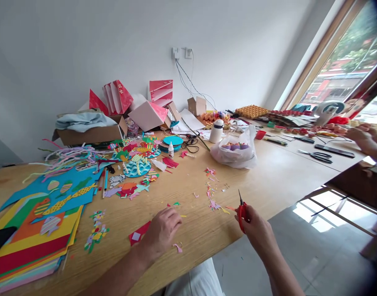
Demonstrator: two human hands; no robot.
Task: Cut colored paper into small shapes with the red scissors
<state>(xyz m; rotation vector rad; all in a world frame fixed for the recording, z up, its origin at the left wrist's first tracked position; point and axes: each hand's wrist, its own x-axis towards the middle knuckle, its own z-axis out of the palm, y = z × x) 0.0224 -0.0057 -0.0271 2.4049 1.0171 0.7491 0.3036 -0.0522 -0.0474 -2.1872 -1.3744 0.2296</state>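
My right hand (255, 227) is closed round small red-handled scissors (241, 209), blades pointing up, near the table's front edge. My left hand (162, 230) rests knuckles-up on the wooden table (268, 181) with fingers curled down; what is under them is hidden. Beside that hand lies a red paper scrap (139, 234) with a white patch. Small coloured paper trimmings (211, 193) are scattered between and beyond my hands.
A stack of coloured paper sheets (31, 238) with fish cut-outs lies at the left. Glue bottles (171, 150), craft discs, red folded paper and boxes crowd the back. A plastic bag (236, 152) sits mid-table. Another person's hands (364, 137) work at far right near black scissors (316, 155).
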